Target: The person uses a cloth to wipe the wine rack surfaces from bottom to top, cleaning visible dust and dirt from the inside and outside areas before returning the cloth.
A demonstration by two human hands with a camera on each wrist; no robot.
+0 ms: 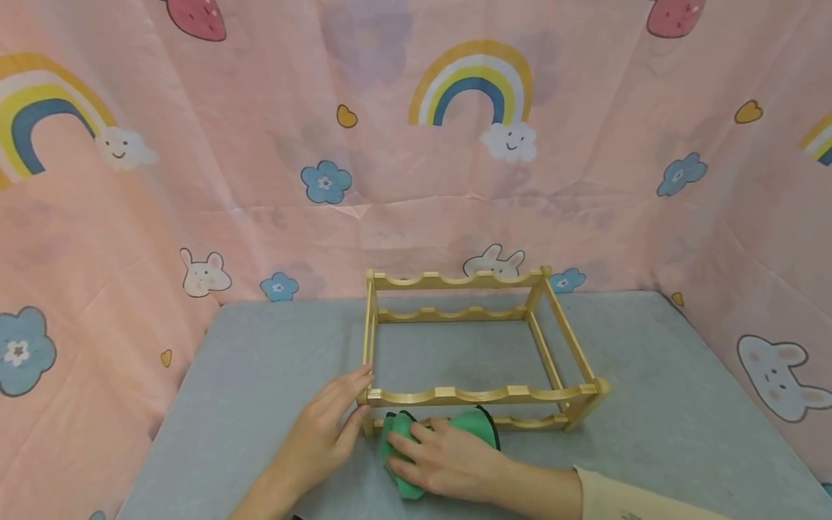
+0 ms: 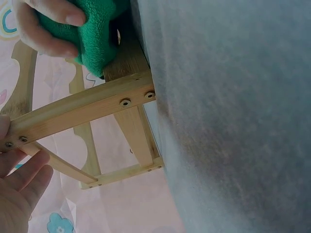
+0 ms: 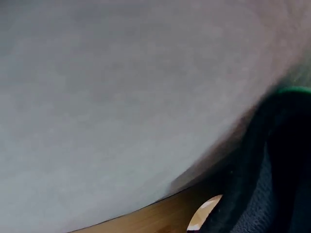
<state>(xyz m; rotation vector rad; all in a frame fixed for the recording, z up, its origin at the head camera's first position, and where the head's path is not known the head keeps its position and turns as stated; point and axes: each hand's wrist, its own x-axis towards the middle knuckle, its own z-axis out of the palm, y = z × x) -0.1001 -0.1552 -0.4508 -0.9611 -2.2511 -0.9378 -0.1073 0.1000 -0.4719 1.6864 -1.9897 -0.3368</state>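
Note:
A light wooden rack [image 1: 481,396] with scalloped rails stands on the grey tabletop. At its front left corner, my left hand [image 1: 325,419] holds the frame; the left wrist view shows thumb and fingers on either side of the upper end of a screwed post [image 2: 77,108]. My right hand [image 1: 448,458] grips a bunched green towelling cloth [image 1: 473,425] with dark edging against the lower front rail [image 1: 539,423]. Part of that rail is hidden by cloth and hand. In the right wrist view, the cloth's dark edge [image 3: 238,184] lies close to a wooden piece [image 3: 155,216].
A pink curtain [image 1: 403,217] printed with rainbows, flowers and rabbits hangs behind and at both sides of the grey tabletop [image 1: 273,354]. The rack's upper rear rail [image 1: 455,282] stands near the back curtain.

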